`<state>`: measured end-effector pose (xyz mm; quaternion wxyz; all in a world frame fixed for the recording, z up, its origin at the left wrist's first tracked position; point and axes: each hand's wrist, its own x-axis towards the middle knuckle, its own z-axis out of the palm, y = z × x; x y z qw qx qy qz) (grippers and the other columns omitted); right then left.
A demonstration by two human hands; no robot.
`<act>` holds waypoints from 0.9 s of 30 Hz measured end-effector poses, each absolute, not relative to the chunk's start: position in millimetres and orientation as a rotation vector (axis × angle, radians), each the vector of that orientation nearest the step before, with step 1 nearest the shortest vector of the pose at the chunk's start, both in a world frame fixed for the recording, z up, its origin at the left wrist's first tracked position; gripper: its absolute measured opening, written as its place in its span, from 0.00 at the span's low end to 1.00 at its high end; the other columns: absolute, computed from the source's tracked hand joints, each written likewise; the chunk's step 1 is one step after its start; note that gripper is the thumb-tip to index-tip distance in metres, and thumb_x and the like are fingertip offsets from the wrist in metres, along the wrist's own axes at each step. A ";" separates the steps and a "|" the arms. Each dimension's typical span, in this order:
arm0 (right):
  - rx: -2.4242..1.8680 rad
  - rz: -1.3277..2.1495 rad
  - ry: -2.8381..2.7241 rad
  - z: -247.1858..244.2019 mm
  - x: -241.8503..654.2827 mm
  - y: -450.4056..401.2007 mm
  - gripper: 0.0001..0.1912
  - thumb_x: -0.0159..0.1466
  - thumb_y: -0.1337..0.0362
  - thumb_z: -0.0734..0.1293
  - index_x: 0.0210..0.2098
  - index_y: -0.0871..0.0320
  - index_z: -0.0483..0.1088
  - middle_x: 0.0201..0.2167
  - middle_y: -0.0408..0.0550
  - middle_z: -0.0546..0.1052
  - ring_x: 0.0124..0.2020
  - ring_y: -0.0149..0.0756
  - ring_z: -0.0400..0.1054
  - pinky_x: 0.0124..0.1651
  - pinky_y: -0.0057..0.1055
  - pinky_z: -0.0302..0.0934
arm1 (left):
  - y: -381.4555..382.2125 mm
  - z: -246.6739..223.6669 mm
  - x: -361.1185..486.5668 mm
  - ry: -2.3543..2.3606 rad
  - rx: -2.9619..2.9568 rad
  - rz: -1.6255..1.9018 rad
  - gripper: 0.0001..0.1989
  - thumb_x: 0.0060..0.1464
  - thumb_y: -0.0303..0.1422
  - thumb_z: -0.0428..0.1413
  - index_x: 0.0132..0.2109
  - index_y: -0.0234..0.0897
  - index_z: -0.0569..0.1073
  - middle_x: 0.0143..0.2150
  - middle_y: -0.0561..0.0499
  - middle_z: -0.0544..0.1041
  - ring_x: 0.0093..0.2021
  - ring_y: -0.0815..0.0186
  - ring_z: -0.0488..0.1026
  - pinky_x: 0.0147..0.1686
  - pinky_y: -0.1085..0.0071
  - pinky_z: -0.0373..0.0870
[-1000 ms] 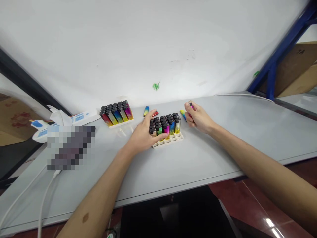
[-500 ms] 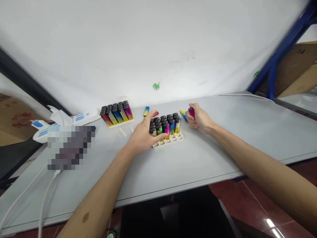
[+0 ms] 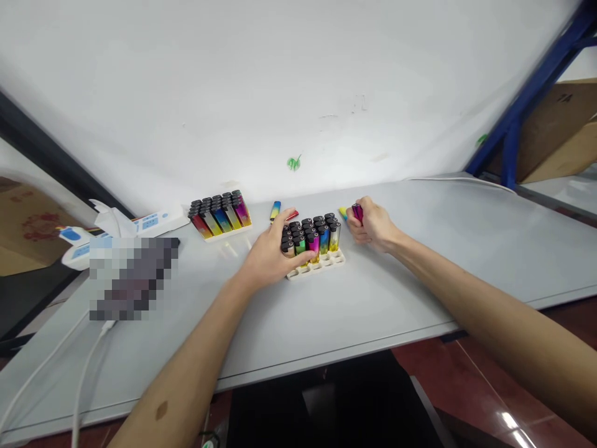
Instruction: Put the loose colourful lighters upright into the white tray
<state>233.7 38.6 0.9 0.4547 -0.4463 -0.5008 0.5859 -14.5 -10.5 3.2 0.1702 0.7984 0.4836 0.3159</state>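
Note:
A white tray (image 3: pixel 334 260) of upright lighters stands at the middle of the table, with several bare slots in its front row. My left hand (image 3: pixel 269 254) clasps its left end, thumb across the front lighters and fingers behind. To the right of the tray and above the table, my right hand (image 3: pixel 375 225) is closed around a purple-magenta lighter (image 3: pixel 357 213); only its top part shows. Beside those fingers lies a yellow and blue lighter (image 3: pixel 343 213), partly hidden. Behind my left hand are a blue and yellow lighter (image 3: pixel 275 210) and a red lighter (image 3: pixel 292 215), lying flat.
A second white tray (image 3: pixel 228 233) full of upright lighters stands back left. Further left are white power strips (image 3: pixel 161 219), a blurred-out dark object (image 3: pixel 135 277) and white cables (image 3: pixel 88 367). A white wall (image 3: pixel 298 93) rises behind the grey table (image 3: pixel 354 317).
My right hand has shifted slightly left with the purple-magenta lighter, covering more of the yellow and blue one. My left hand stays on the tray.

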 end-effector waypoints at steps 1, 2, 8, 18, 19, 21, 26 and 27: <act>-1.100 1.452 -1.229 1.5 232.6 37.8 0.21 0.65 0.54 0.55 0.18 0.53 0.50 0.11 0.36 0.47 0.14 0.25 0.34 0.17 0.26 0.33 | -10.7 3.7 -14.3 1.381 2.270 0.896 0.44 0.52 0.49 0.64 0.69 0.42 0.54 0.65 0.40 0.71 0.59 0.51 0.74 0.58 0.54 0.71; -1.100 1.456 -1.224 2.1 231.6 36.9 0.21 0.66 0.54 0.54 0.18 0.53 0.50 0.11 0.36 0.47 0.14 0.25 0.34 0.17 0.26 0.33 | -10.9 4.1 -14.1 1.387 2.272 0.894 0.44 0.52 0.49 0.64 0.69 0.42 0.55 0.65 0.40 0.71 0.60 0.50 0.73 0.59 0.54 0.70; -1.144 1.475 -1.193 4.9 228.1 32.8 0.26 0.69 0.47 0.53 0.19 0.53 0.49 0.12 0.34 0.44 0.15 0.25 0.33 0.18 0.26 0.31 | -10.3 3.5 -14.2 1.356 2.265 0.885 0.44 0.53 0.49 0.64 0.70 0.44 0.53 0.68 0.42 0.68 0.62 0.51 0.72 0.60 0.55 0.69; -1.095 1.407 -1.245 4.8 228.0 32.1 0.21 0.67 0.52 0.55 0.20 0.53 0.50 0.13 0.35 0.45 0.15 0.25 0.33 0.18 0.26 0.33 | -10.4 3.4 -14.9 1.347 2.263 0.883 0.44 0.52 0.50 0.64 0.70 0.45 0.53 0.68 0.42 0.68 0.61 0.51 0.73 0.58 0.54 0.71; -1.099 1.408 -1.254 4.2 227.8 32.0 0.21 0.67 0.53 0.55 0.20 0.53 0.50 0.13 0.35 0.46 0.15 0.25 0.34 0.18 0.26 0.33 | -10.5 3.5 -14.8 1.347 2.264 0.887 0.44 0.52 0.50 0.64 0.70 0.45 0.53 0.68 0.41 0.68 0.60 0.51 0.74 0.58 0.54 0.71; -1.118 1.416 -1.268 2.1 227.5 32.2 0.22 0.67 0.52 0.55 0.20 0.53 0.51 0.13 0.35 0.46 0.15 0.26 0.34 0.18 0.26 0.33 | -10.6 3.3 -14.6 1.359 2.268 0.893 0.44 0.52 0.50 0.64 0.69 0.45 0.54 0.67 0.41 0.69 0.59 0.50 0.75 0.58 0.53 0.71; -1.098 1.343 -1.298 -0.8 228.4 33.4 0.28 0.69 0.42 0.54 0.21 0.54 0.58 0.14 0.35 0.48 0.15 0.26 0.38 0.18 0.28 0.39 | -10.3 2.6 -14.6 1.344 2.280 0.898 0.43 0.52 0.49 0.64 0.69 0.45 0.54 0.68 0.42 0.68 0.62 0.50 0.72 0.60 0.52 0.69; -1.070 1.296 -1.323 0.5 229.2 33.2 0.29 0.69 0.40 0.55 0.22 0.55 0.61 0.14 0.36 0.51 0.15 0.26 0.42 0.19 0.28 0.42 | -10.3 2.6 -14.7 1.338 2.277 0.900 0.44 0.52 0.49 0.64 0.69 0.45 0.54 0.68 0.42 0.68 0.63 0.50 0.71 0.60 0.52 0.69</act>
